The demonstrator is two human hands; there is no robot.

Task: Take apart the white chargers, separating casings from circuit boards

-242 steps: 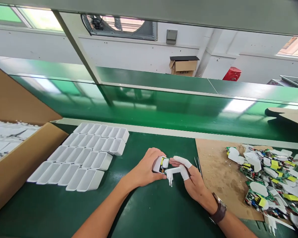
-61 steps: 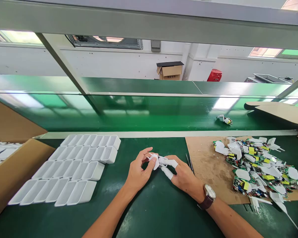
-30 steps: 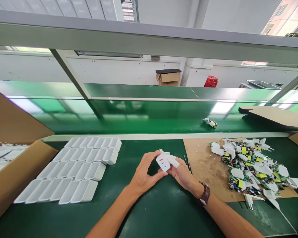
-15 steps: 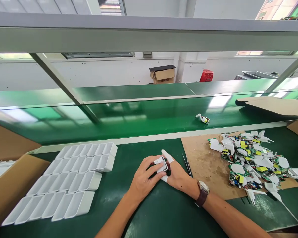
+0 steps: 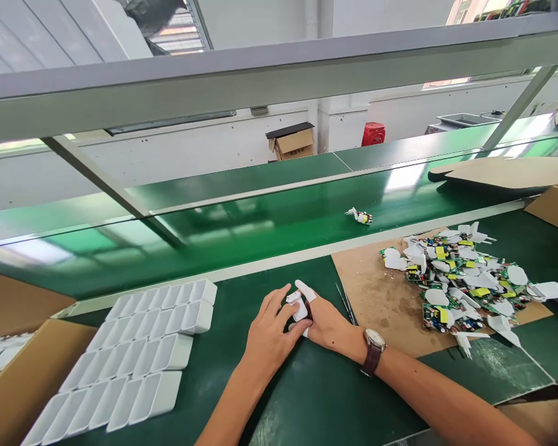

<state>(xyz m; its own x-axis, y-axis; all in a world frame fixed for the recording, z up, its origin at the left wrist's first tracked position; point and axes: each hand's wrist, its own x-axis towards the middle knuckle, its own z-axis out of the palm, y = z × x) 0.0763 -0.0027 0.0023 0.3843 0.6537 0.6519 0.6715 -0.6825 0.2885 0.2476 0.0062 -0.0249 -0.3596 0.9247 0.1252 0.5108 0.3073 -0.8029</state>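
Note:
Between my hands, over the green bench, is a small white plastic housing (image 5: 299, 308) with a white piece at its top. My right hand (image 5: 324, 319), with white finger cots and a watch on the wrist, wraps round its right side. From the left, my left hand (image 5: 270, 322) has its thumb and fingers curved on the housing. What lies inside the housing is hidden. Just right of my right hand lies a pair of tweezers (image 5: 346, 303). Rows of open white plastic cases (image 5: 134, 341) stand to the left of my left hand.
A cardboard sheet (image 5: 372, 310) on the right bears a heap of circuit boards with white parts (image 5: 465, 279). One more board assembly (image 5: 360, 216) lies on the green conveyor belt (image 5: 260, 232). A cardboard box (image 5: 41, 371) stands far left; a shelf beam (image 5: 279, 77) crosses overhead.
The view has tilted and shifted slightly. My left fingers have lifted and spread somewhat around the housing, which shows more of its white top piece. My right hand still holds it.

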